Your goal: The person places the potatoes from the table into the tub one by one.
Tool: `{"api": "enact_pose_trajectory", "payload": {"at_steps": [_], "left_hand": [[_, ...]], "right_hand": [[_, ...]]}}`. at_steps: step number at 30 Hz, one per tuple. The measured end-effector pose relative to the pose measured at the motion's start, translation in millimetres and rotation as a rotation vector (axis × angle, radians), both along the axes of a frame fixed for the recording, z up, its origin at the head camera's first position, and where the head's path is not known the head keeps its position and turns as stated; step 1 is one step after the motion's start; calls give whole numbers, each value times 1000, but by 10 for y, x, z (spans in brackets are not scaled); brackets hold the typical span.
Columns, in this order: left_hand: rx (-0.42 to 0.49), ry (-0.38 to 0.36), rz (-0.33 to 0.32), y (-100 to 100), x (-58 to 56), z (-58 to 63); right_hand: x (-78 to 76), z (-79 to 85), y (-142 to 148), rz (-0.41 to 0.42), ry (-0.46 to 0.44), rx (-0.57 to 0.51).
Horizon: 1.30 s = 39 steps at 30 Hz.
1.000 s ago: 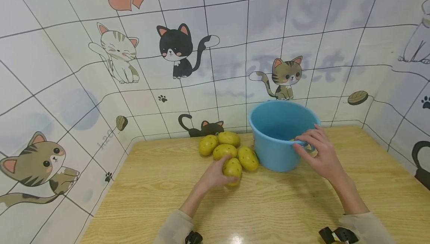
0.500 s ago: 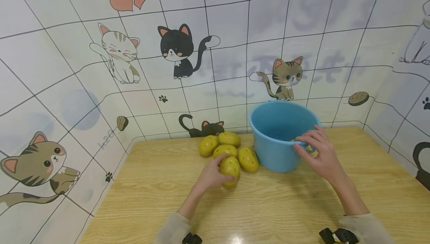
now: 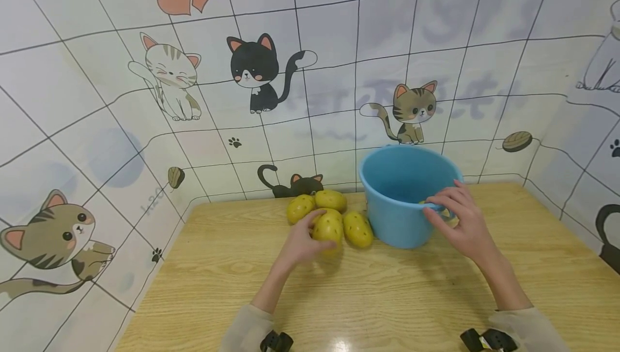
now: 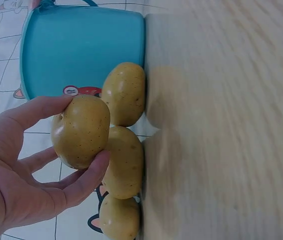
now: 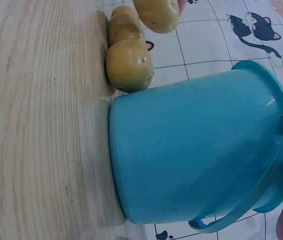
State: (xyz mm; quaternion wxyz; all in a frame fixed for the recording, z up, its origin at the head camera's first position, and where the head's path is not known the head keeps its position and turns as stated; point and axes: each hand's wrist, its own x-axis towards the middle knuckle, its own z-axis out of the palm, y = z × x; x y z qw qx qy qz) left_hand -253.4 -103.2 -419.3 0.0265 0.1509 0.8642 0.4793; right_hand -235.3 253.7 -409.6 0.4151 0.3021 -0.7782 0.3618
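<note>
My left hand [image 3: 299, 243] grips a yellow potato [image 3: 328, 228] between thumb and fingers. In the left wrist view this potato [image 4: 81, 131] is held up off the table, in front of other potatoes. My right hand [image 3: 466, 227] pinches the near right rim of a light blue bucket [image 3: 397, 225], by its handle. The bucket stands upright on the table. Just over its rim a small patch of yellow shows inside; the rest of its inside is hidden. In the right wrist view the bucket's handle [image 5: 259, 192] hangs down along its side.
Left of the bucket lie more potatoes: one close beside it [image 3: 358, 230], another at the back [image 3: 331, 200] and one farther left [image 3: 299, 209]. They rest on a wooden table [image 3: 368, 298]. Behind stands a wall covering [image 3: 334, 99] printed with cats.
My left hand has lifted the potato off the table and moved slightly left and away from me, so it now covers the potato behind. My right hand and the bucket have stayed put.
</note>
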Motion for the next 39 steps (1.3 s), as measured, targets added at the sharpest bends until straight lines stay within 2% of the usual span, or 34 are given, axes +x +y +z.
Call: {"api": "enact_pose_trajectory", "payload": {"at_steps": [11,17,23,30,39], "left_hand": [[141,-19,41,68,-53,191],[217,-9,40,159,-64,292],[278,18,71,249,-72,386],[302,65,95,347,-65,517],[377,108,97,495,-76,659]], "right_hand": [[-16,-11,11,-1,20,-2],[-36,-37,25,4,32,-10],[-35,-24,20,-2,36,7],[-24,-9,12,-1,29,17],[-15,1,12,4,5,14]]}}
